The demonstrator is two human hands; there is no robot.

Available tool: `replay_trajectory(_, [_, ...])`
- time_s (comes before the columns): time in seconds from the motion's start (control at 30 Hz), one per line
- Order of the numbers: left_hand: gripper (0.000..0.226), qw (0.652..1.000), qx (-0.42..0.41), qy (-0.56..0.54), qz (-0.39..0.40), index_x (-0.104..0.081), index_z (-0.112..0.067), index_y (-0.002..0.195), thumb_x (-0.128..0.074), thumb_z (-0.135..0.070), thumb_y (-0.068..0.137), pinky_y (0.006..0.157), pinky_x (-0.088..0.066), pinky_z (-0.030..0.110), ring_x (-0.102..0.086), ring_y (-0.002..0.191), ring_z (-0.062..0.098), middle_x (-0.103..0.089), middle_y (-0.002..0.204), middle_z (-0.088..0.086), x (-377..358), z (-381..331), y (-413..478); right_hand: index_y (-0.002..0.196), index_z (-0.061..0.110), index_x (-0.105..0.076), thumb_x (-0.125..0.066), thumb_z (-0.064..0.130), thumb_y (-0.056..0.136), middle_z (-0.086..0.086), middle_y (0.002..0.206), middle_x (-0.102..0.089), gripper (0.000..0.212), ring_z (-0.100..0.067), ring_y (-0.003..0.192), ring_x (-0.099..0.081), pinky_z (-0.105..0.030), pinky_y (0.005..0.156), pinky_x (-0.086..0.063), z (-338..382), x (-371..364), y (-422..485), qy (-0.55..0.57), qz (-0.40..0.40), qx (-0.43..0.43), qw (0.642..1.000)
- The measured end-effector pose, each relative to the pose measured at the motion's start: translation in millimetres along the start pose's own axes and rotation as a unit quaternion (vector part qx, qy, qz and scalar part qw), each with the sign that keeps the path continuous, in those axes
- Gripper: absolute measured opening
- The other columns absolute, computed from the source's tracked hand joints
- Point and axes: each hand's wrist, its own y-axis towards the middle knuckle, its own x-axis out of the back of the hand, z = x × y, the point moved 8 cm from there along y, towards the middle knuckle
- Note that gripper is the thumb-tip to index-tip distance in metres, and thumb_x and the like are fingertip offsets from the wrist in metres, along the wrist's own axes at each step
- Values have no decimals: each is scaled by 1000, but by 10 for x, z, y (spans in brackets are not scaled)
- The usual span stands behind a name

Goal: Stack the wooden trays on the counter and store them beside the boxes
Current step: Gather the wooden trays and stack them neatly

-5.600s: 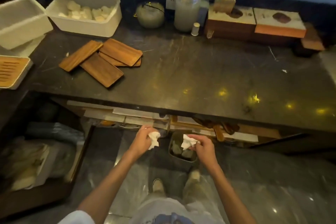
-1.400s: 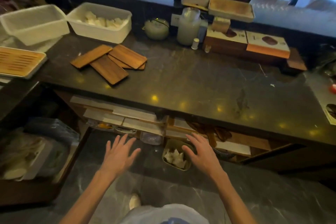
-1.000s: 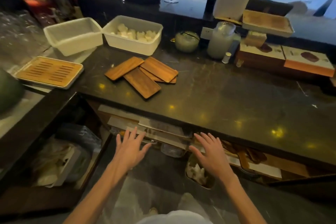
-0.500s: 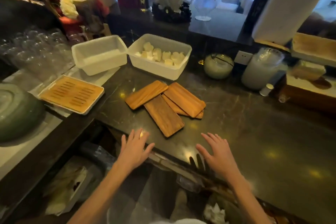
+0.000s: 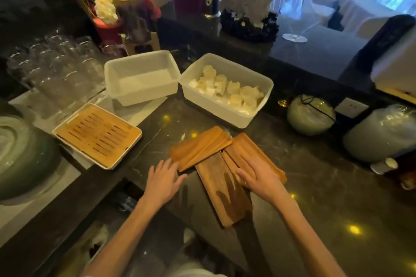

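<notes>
- Both hands have advanced from the near counter edge, where they hovered half a second ago, and now reach the wooden trays. The view has closed in on the group as well.
- Left hand: fingers straight and spread apart, tips at the near end of the left tray. It grips nothing. That tray is blurred, so contact cannot be confirmed.
- Right hand: fingers straight and slightly apart, laid palm down on the right tray. It presses and does not grip.
- Trays lie loose and unstacked on the dark counter. The left tray sits at an angle, its far end near the bins.
- The near tray, darker in tone, runs from between the other two toward the counter's near edge.
- A sliver of a fourth tray shows from under the right tray.
- Behind the group stand a plain white bin and a second white bin holding rolled white pieces. Their rims meet.
- A slatted tray sits well apart on the left, with clear glasses behind it.
- A round lidded jar and a plastic-wrapped container stand along the back on the right.
</notes>
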Motion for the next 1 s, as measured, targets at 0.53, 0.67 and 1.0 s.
replay_trajectory(0.53, [39,942,191,-233,147,-52,-17,115,-55,-47,91,75,-50,34,-65,98,28,-66,109,9,-480,750,1197,147,17,-37,-56,43,93,-12,145,-48,63,-30,130,-49,-43,108,-40,151,-623,2120,-43,117,-138,983])
replay_trajectory(0.67, [34,886,277,-315,197,-47,-7,104,-62,-33,90,46,-57,32,-68,54,24,-69,89,18,-633,835,1267,141,18,-45,-64,33,89,-14,137,-55,58,-32,122,-54,-42,103,-44,35,-673,2184,-73,105,-158,979])
replay_trajectory(1.0, [24,836,289,-423,197,-42,-10,96,-64,-18,91,67,-62,37,-68,56,22,-66,87,16,-467,847,1310,129,18,-51,-80,35,75,-6,125,-60,64,-25,115,-57,-41,96,-51,-71,-517,2155,-6,65,-209,976])
